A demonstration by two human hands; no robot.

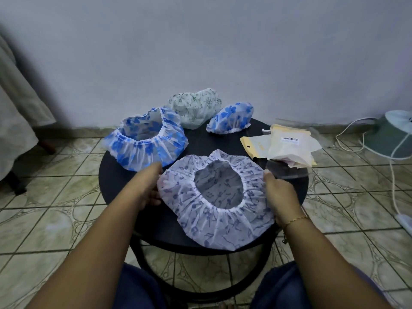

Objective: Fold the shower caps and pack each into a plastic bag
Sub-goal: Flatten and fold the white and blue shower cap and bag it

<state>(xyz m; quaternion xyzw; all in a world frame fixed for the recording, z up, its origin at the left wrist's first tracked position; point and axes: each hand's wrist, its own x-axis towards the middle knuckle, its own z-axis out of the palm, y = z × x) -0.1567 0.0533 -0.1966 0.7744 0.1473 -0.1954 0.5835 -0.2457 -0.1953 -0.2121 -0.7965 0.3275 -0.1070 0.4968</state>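
Observation:
A white shower cap with dark blue music notes lies opening-up at the near side of a round black table. My left hand grips its left edge and my right hand grips its right edge. Behind it sit a large blue-flowered cap, opening up, a green-patterned cap and a smaller blue-flowered cap. A pile of plastic bags with yellow headers lies at the table's right side.
The table stands on a tiled floor close to a pale wall. A green-and-white appliance with white cables sits on the floor at the right. Pale cloth hangs at the left. My knees are below the table's near edge.

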